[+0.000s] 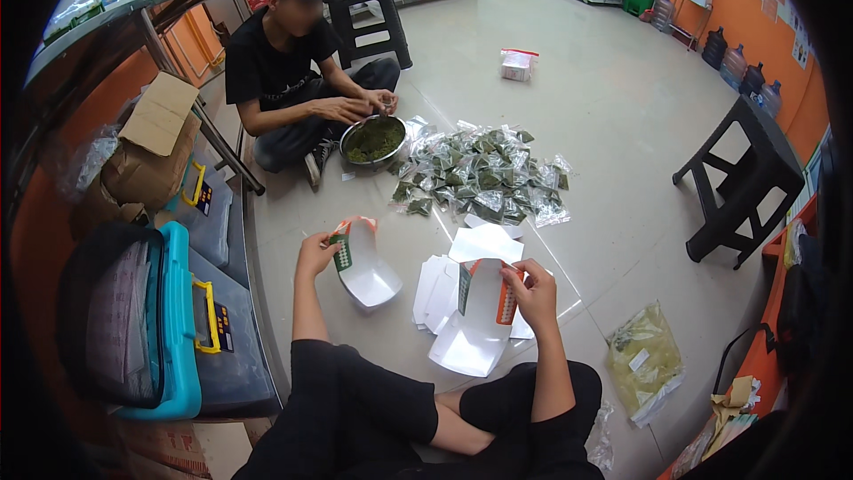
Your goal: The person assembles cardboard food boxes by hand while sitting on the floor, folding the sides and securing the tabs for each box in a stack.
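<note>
White paper packets (480,316) were gripped, one in each hand, left hand (316,253) and right hand (531,292), while several flat ones (437,289) lay unopened on the floor (604,124).

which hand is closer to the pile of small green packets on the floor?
Right. The right hand, holding a white pouch, sits just below the packet pile; the left hand is off to the pile's lower left.

Left hand (315,253) and right hand (531,289) each hold a white folded paper pouch (366,268) — a flat white paper stack (440,289) lies between. Beyond, a clear packet heap (484,173); left of it, a round metal bowl (374,140).
</note>
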`<action>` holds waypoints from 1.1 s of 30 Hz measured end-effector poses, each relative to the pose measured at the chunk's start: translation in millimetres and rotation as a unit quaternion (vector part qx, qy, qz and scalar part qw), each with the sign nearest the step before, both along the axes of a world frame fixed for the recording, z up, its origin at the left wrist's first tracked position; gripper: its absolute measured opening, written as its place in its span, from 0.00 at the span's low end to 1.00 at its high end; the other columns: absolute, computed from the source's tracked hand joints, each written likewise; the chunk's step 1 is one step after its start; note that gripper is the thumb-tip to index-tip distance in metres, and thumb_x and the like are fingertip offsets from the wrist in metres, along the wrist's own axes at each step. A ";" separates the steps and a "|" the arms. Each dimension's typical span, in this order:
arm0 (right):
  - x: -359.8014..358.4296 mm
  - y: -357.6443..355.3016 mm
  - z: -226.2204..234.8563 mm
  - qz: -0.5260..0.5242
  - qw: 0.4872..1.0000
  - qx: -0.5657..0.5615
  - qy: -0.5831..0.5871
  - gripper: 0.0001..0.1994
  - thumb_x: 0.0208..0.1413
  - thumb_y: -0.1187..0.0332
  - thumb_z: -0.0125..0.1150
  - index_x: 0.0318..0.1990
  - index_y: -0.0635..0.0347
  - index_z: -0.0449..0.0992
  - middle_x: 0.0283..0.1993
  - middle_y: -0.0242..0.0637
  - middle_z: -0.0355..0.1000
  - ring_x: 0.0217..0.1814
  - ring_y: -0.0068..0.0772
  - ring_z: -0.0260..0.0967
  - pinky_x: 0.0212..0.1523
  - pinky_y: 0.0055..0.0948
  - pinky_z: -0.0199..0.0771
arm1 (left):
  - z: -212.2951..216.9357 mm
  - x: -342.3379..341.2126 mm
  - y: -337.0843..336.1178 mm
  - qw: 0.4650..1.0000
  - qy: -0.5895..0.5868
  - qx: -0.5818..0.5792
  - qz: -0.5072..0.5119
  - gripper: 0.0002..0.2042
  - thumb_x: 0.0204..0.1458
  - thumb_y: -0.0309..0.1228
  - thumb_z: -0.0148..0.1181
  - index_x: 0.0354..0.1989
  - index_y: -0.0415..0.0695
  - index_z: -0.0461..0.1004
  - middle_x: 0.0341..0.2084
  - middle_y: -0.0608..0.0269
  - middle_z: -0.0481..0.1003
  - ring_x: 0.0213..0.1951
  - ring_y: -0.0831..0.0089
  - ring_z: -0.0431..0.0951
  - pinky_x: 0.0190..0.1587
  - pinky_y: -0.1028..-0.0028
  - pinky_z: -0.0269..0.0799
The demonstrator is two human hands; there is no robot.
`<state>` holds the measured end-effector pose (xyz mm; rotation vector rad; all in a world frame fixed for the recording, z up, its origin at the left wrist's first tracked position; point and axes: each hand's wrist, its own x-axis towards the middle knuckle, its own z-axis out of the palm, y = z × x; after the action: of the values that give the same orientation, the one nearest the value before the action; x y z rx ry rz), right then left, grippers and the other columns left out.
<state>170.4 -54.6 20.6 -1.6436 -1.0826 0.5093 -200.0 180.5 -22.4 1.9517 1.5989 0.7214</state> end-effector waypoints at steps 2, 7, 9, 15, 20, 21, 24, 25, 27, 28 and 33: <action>-4.1 0.4 -9.6 0.011 1.000 -0.004 0.029 0.10 0.48 0.63 0.64 0.29 0.60 0.77 0.23 0.35 0.72 0.19 0.22 0.63 0.22 0.23 0.61 | -1.7 12.3 -3.2 0.997 0.047 0.055 0.029 0.10 0.43 0.29 0.62 0.33 0.39 0.75 0.24 0.57 0.72 0.25 0.67 0.74 0.32 0.71 0.69; 7.6 3.4 -28.9 0.076 0.985 0.004 0.158 0.06 0.54 0.70 0.59 0.31 0.63 0.76 0.23 0.29 0.72 0.19 0.14 0.64 0.20 0.16 0.65 | 50.8 75.5 -26.4 0.992 -0.037 0.116 -0.023 0.10 0.47 0.26 0.59 0.37 0.37 0.72 0.29 0.57 0.70 0.28 0.66 0.75 0.31 0.71 0.71; 0.2 5.2 -16.9 0.089 0.973 0.024 0.212 0.05 0.55 0.70 0.58 0.31 0.63 0.75 0.24 0.28 0.72 0.19 0.13 0.64 0.20 0.16 0.66 | 70.7 87.3 -42.4 0.989 -0.090 0.103 -0.056 0.10 0.47 0.24 0.58 0.39 0.36 0.71 0.31 0.57 0.70 0.28 0.67 0.76 0.31 0.72 0.71; -3.2 5.8 -9.1 0.099 0.950 0.103 0.278 0.05 0.55 0.70 0.59 0.33 0.63 0.75 0.24 0.27 0.70 0.20 0.12 0.63 0.20 0.14 0.64 | 91.1 136.3 -85.2 0.956 -0.127 0.052 -0.258 0.11 0.48 0.23 0.57 0.41 0.36 0.72 0.32 0.58 0.70 0.30 0.71 0.75 0.33 0.75 0.73; 6.4 6.8 -11.5 0.077 0.951 0.097 0.283 0.06 0.54 0.70 0.60 0.34 0.64 0.75 0.24 0.27 0.70 0.21 0.12 0.63 0.21 0.14 0.65 | 85.0 162.3 -106.3 0.937 -0.090 -0.006 -0.339 0.09 0.50 0.25 0.57 0.40 0.39 0.72 0.31 0.58 0.70 0.30 0.68 0.74 0.37 0.73 0.72; 5.9 8.8 -15.0 0.063 0.950 0.099 0.289 0.06 0.54 0.70 0.60 0.34 0.64 0.75 0.24 0.27 0.70 0.21 0.12 0.63 0.20 0.15 0.65 | 83.9 167.6 -110.1 0.936 -0.087 -0.006 -0.340 0.09 0.50 0.25 0.57 0.40 0.39 0.72 0.31 0.58 0.70 0.30 0.68 0.74 0.37 0.73 0.72; -2.7 12.3 -11.4 0.032 0.958 0.104 0.265 0.06 0.53 0.70 0.61 0.34 0.65 0.75 0.24 0.27 0.70 0.21 0.12 0.64 0.19 0.15 0.65 | 71.7 168.1 -116.4 0.934 -0.143 -0.015 -0.327 0.09 0.53 0.27 0.54 0.40 0.38 0.71 0.32 0.56 0.72 0.32 0.69 0.75 0.36 0.74 0.70; -2.2 11.5 -10.0 0.010 0.961 0.114 0.250 0.06 0.53 0.71 0.61 0.35 0.66 0.76 0.23 0.27 0.71 0.21 0.12 0.65 0.19 0.15 0.64 | 66.8 172.8 -117.7 0.934 -0.140 -0.015 -0.328 0.09 0.53 0.27 0.54 0.40 0.38 0.71 0.32 0.56 0.72 0.32 0.69 0.75 0.36 0.74 0.70; -3.6 11.0 -11.7 -0.013 0.970 0.122 0.212 0.06 0.53 0.72 0.61 0.35 0.66 0.76 0.23 0.28 0.71 0.21 0.12 0.65 0.19 0.16 0.65 | 58.1 180.1 -121.6 0.911 -0.235 -0.125 -0.315 0.10 0.57 0.29 0.49 0.43 0.38 0.68 0.33 0.55 0.72 0.32 0.69 0.75 0.37 0.74 0.69; -5.3 11.1 -12.2 -0.034 0.976 0.129 0.170 0.06 0.52 0.73 0.61 0.35 0.66 0.76 0.23 0.29 0.72 0.21 0.12 0.66 0.20 0.16 0.65 | 54.1 181.7 -123.8 0.911 -0.233 -0.125 -0.315 0.10 0.57 0.29 0.49 0.43 0.38 0.68 0.33 0.55 0.72 0.32 0.69 0.75 0.37 0.74 0.69; -14.3 8.8 -4.2 -0.103 0.981 0.153 0.060 0.05 0.52 0.74 0.60 0.35 0.67 0.75 0.24 0.31 0.72 0.21 0.13 0.65 0.22 0.16 0.65 | 48.1 196.0 -140.2 0.927 -0.226 -0.107 -0.279 0.12 0.61 0.33 0.39 0.49 0.41 0.62 0.32 0.55 0.73 0.33 0.67 0.74 0.40 0.71 0.67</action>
<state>156.1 -45.8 16.4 -1.4155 -0.8439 0.2850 -4.0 40.3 25.8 1.7812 0.7585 0.6577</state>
